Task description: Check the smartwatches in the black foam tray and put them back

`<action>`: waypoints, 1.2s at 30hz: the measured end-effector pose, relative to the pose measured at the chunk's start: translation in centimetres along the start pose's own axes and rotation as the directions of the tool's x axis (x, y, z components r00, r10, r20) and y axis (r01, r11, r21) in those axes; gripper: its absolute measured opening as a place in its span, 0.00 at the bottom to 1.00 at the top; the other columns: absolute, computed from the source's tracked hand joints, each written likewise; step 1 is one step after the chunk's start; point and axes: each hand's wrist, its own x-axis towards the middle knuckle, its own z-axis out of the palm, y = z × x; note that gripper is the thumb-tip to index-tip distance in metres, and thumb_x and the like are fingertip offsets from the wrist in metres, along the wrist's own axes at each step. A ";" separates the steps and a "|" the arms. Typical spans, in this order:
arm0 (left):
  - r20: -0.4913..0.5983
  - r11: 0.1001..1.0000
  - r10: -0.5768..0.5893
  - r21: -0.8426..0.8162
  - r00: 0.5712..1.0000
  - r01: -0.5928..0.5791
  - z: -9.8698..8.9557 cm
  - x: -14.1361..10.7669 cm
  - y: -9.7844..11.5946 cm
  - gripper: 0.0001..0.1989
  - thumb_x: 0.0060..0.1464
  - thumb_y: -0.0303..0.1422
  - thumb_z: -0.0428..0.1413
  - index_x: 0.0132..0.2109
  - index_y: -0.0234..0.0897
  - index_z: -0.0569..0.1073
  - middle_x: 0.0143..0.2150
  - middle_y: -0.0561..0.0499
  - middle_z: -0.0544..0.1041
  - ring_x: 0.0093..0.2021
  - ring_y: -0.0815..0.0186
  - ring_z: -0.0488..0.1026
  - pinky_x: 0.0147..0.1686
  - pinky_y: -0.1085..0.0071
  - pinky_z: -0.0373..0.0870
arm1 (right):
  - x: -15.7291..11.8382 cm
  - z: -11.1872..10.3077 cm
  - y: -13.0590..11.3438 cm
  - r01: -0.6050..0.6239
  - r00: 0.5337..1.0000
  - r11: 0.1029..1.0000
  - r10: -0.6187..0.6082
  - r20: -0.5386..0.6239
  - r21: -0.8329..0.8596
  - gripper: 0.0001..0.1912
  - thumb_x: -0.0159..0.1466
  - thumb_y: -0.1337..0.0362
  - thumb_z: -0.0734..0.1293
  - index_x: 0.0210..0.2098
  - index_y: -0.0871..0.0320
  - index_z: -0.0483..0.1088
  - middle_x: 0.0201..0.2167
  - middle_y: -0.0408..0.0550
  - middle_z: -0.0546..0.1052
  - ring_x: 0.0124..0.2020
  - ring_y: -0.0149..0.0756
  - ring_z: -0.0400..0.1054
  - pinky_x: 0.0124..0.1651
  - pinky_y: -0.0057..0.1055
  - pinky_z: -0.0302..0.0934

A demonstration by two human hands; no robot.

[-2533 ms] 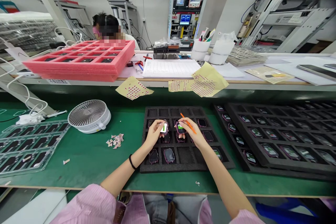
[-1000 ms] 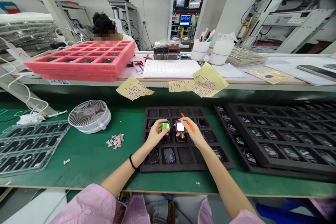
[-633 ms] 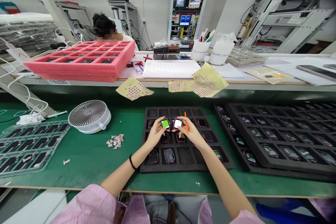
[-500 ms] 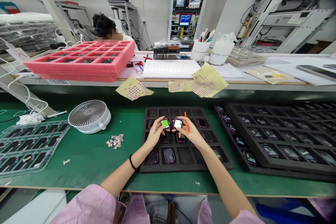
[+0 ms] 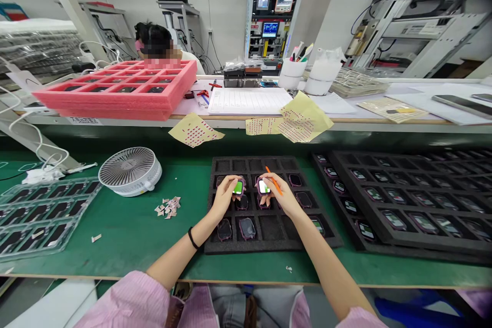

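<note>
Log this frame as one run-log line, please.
left hand: green-screen smartwatch | right hand: second smartwatch, orange stick | over: black foam tray

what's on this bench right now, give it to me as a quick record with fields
left hand: holds a smartwatch, screen lit green
right hand: holds a second smartwatch and an orange stylus
under hands: black foam tray, more watches in its cells
left of tray: desk fan, pile of small offcuts
right of tray: larger black foam trays holding watches
far bench: pink foam tray
nearby: co-worker beyond the pink foam tray
</note>
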 end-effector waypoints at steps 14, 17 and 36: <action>0.086 0.999 0.048 0.003 0.995 -0.048 0.1 0.0 -0.9 0.29 0.49 0.37 0.60 0.56 0.39 0.62 0.46 0.44 0.73 0.36 0.66 0.74 0.24 0.77 0.65 | 0.3 0.1 0.3 0.048 0.999 0.999 -0.048 0.019 -0.016 0.21 0.53 0.55 0.72 0.43 0.55 0.64 0.34 0.44 0.74 0.17 0.29 0.70 0.14 0.23 0.60; 0.096 0.997 0.070 -0.024 0.993 -0.068 0.1 0.0 -0.9 0.29 0.51 0.38 0.58 0.59 0.39 0.61 0.48 0.43 0.72 0.38 0.65 0.74 0.25 0.77 0.65 | 0.4 0.0 0.7 0.066 0.996 0.998 -0.066 0.052 0.006 0.24 0.53 0.57 0.72 0.46 0.54 0.62 0.38 0.46 0.73 0.19 0.29 0.71 0.15 0.22 0.61; 0.058 0.997 0.062 -0.049 0.996 -0.059 0.0 0.1 -0.9 0.28 0.53 0.33 0.54 0.62 0.42 0.60 0.51 0.44 0.72 0.40 0.65 0.74 0.30 0.76 0.67 | 0.1 0.0 0.2 0.047 0.999 0.996 -0.048 0.016 0.081 0.17 0.61 0.53 0.65 0.46 0.53 0.66 0.39 0.49 0.74 0.24 0.34 0.74 0.20 0.27 0.63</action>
